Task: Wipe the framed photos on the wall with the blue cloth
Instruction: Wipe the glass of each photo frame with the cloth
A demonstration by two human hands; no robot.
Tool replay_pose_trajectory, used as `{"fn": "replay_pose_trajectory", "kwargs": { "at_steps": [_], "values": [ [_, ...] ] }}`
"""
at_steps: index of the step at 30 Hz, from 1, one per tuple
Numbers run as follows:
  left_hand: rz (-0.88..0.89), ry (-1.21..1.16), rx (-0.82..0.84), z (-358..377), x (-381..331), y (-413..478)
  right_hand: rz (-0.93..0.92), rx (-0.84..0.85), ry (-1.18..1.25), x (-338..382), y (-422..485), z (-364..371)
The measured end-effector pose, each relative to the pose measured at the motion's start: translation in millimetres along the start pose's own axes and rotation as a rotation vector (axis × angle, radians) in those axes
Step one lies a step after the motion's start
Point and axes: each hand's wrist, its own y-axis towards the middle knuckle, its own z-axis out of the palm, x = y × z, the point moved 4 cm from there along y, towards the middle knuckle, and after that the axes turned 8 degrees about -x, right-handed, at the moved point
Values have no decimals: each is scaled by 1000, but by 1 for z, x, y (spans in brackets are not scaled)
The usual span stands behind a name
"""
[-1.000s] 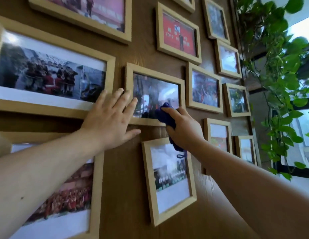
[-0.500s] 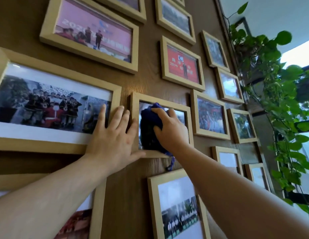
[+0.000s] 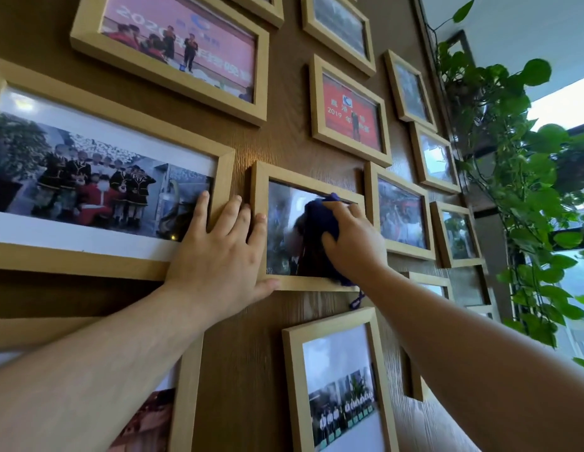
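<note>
Several light wooden framed photos hang on a brown wood-grain wall. In the middle is a small framed photo (image 3: 259, 190). My right hand (image 3: 354, 243) presses a dark blue cloth (image 3: 315, 230) flat against its glass, covering the right half of the picture. A cloth loop (image 3: 356, 300) dangles below the frame. My left hand (image 3: 219, 256) lies flat on the wall with fingers spread. Its fingertips touch the small frame's left edge and the corner of the large frame (image 3: 224, 177) beside it.
More frames surround the small one: a red photo (image 3: 351, 112) above right, a pink one (image 3: 173, 44) above left, an upright one (image 3: 339, 383) below. A trailing green plant (image 3: 525, 197) hangs at the right by a bright window.
My right hand with the cloth went from the frame's lower edge up onto the glass, then across toward its right side. My left hand stayed on the wall. The view tilted upward.
</note>
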Motion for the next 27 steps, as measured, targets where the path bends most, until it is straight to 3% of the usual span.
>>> {"fn": "replay_pose_trajectory", "kwargs": {
  "at_steps": [3, 5, 7, 11, 13, 15, 21, 27],
  "values": [
    [-9, 6, 9, -1, 0, 1, -334, 104, 41, 39, -16, -2],
    [-20, 1, 7, -2, 0, 1, -437, 146, 24, 45, -23, 0],
    [-19, -10, 13, -3, -2, 1, -384, 127, -41, 27, -24, -2],
    [-15, 2, 29, -5, -4, 2, -59, 116, -208, -35, -29, -9],
    [-12, 5, 41, -5, -4, 2, -10, 152, -239, -46, -33, -9],
    [-13, 11, 48, -6, -5, 2, -73, 177, -213, -37, -36, -9],
    [-26, 12, 83, -8, -7, 4, -498, 247, -91, 42, -42, -10],
    [-28, 40, 115, -10, -7, 6, -541, 266, -141, 27, -47, -11]
  ]
}}
